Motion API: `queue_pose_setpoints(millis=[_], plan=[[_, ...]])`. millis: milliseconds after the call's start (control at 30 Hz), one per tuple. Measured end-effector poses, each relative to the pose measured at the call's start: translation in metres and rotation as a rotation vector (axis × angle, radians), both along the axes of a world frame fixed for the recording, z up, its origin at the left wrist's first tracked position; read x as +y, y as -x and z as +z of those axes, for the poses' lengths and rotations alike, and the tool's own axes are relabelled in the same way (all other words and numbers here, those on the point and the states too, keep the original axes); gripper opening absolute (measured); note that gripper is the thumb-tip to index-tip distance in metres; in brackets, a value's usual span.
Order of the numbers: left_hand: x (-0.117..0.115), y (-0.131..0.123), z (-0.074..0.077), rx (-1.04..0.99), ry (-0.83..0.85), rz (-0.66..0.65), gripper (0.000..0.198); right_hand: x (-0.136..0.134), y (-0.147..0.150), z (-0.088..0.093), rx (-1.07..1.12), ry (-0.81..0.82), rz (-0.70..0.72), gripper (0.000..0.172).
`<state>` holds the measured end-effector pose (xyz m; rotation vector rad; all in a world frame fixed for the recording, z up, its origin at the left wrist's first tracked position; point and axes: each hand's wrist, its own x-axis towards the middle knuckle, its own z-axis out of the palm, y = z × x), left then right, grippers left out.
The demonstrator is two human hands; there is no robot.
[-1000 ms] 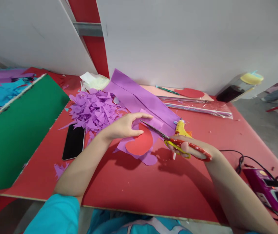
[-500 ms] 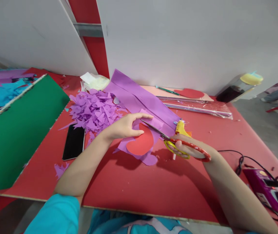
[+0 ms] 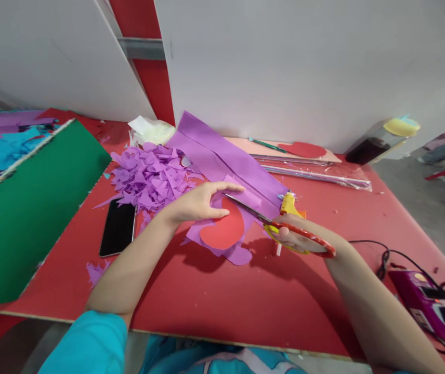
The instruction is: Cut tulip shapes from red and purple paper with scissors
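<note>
1. The tips of the scissors point close to the left hand, so a slip could nick a finger
2. The red piece lies over purple paper; a slack thumb might let the layers skew
3. Left hand: half-open C, index stretched forward, thumb holding the red piece, lower fingers hidden
4. Right hand: curled round the scissors' handles, forearm slanting inward, blades nearly together
</note>
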<state>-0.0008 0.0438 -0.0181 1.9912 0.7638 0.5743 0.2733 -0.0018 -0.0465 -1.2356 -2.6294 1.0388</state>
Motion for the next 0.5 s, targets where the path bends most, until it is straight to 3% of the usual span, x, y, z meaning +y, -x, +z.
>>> queue_pose_setpoints(millis=[333, 500], plan=[[0.0018, 0.0013, -0.0016, 0.010, -0.002, -0.020, 0.054, 0.0028, 0.0019, 0.0046, -0.041, 0.006, -0.013, 0.040], [0.0028, 0.0032, -0.0007, 0.020, -0.020, -0.038, 0.055, 0.0002, 0.0035, 0.0061, -0.047, 0.042, -0.084, 0.025]])
